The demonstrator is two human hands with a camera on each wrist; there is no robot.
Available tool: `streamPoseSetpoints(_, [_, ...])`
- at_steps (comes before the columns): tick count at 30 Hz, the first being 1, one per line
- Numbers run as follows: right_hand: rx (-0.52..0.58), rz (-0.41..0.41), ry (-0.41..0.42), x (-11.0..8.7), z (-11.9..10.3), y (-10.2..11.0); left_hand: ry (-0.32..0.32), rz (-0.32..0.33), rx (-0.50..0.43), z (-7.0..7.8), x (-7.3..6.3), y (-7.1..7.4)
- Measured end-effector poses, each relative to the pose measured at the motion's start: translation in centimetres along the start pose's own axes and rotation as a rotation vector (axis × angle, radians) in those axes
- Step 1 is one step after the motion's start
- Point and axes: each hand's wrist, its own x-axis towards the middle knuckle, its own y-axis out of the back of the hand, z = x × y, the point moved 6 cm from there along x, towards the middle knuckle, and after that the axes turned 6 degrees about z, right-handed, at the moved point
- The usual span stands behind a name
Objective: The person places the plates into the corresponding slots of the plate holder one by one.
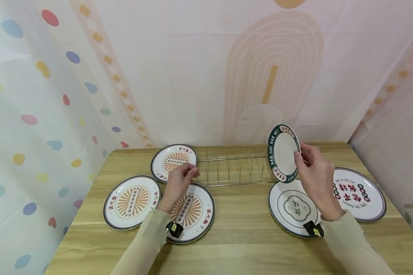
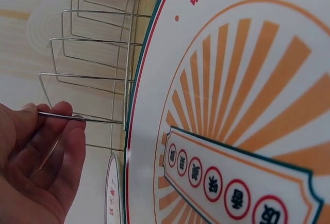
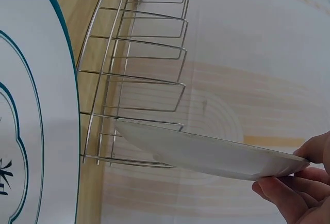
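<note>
A wire dish rack [image 1: 237,183] stands along the back of the table. At its left end my left hand [image 1: 179,182] pinches one of its end wires between thumb and fingers; the left wrist view shows that wire [image 2: 62,115] between the fingertips. My right hand [image 1: 316,172] grips a small plate with a green patterned rim [image 1: 285,152] by its right edge. The plate stands nearly upright at the rack's right end, its face turned left. In the right wrist view its pale underside [image 3: 206,154] shows, and its lower edge overlaps the end wires.
On the left lie three plates with orange sunbursts: a back one [image 1: 161,168], a left one [image 1: 115,206] and a front one [image 1: 201,219] partly under my left forearm. On the right lie a grey-ringed plate [image 1: 278,208] and a plate with red lettering [image 1: 371,206]. Patterned cloth [image 1: 179,76] hangs behind.
</note>
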Motion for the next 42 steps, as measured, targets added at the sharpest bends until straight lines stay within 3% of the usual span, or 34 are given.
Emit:
streamPoseSetpoints(9, [-0.011,-0.049,-0.034,0.1,1.0,-0.9,0.041,-0.033,-0.023,-0.2,-0.1,0.0])
streamPoseSetpoints(16, [-0.02,-0.104,-0.02,0.5,1.1,-1.2,-0.003,-0.057,0.023,0.2,0.0,-0.1])
streamPoseSetpoints(28, [-0.032,-0.363,-0.044,0.4,1.3,-1.9,-0.022,-0.072,0.03,0.2,-0.1,-0.1])
streamPoseSetpoints(34, [-0.049,-0.364,-0.029,-0.2,1.7,-2.0,-0.046,-0.068,0.015,0.1,-0.5,-0.3])
streamPoseSetpoints(42, [-0.007,-0.425,-0.045,-0.4,2.0,-1.9,-0.016,-0.041,0.022,0.0,-0.3,-0.1])
